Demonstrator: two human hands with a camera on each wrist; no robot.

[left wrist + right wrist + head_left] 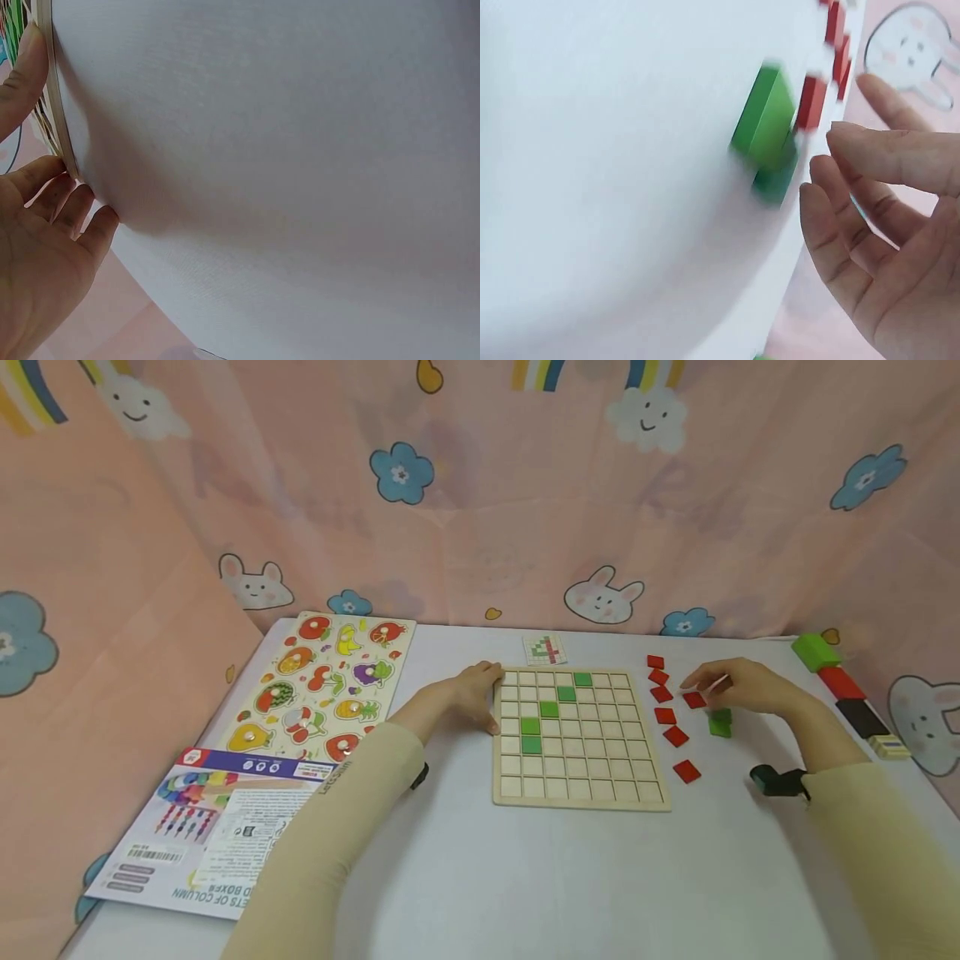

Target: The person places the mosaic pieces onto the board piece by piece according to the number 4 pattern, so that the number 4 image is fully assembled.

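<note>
the left grip point(472, 695) rests on the left edge of a wooden grid board point(581, 768), thumb and fingertips spread along the edge near its far corner. five green tiles point(549, 709) sit in the grid's squares, stepping from the far edge down toward the left.

the right grip point(752, 685) is empty, its fingers parted and loosely bent over the counter point(570, 877) — just beside a red tile point(694, 700) and two loose green pieces point(720, 724). six more red tiles point(676, 737) lie scattered right of the board, and a small pattern card point(545, 650) lies just beyond it. at left — a fruit puzzle point(315, 652) and a printed box point(217, 835).
</note>
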